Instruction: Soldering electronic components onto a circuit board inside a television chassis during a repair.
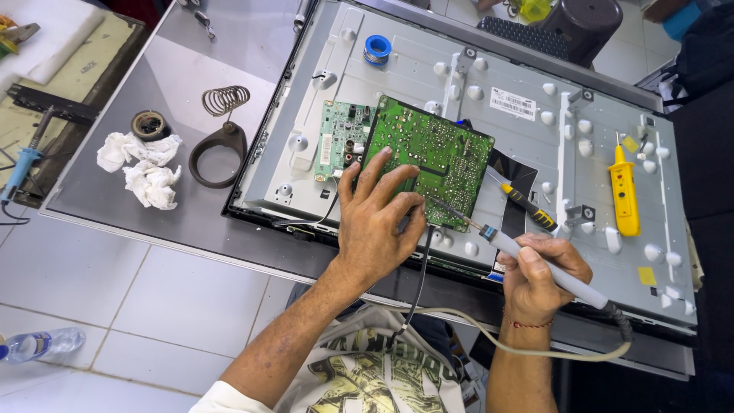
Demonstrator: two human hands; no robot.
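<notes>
My left hand point(378, 222) rests on the near edge of a large green circuit board point(432, 157), fingers spread, steadying it on the metal back panel point(535, 153) of a flat screen. My right hand point(539, 275) grips a grey soldering iron point(535, 264), its thin tip touching the board's lower right area. The iron's cable point(550, 353) loops back toward my body. A smaller pale green board point(336, 138) lies just left of the large one.
A yellow-handled tool point(625, 191) and a black-yellow screwdriver point(530, 208) lie on the panel. A blue solder spool point(377, 49) sits at its top. Left on the table: crumpled tissues point(145, 168), a coil iron stand point(222, 138), another blue iron point(21, 164). A water bottle point(38, 344) lies on the floor.
</notes>
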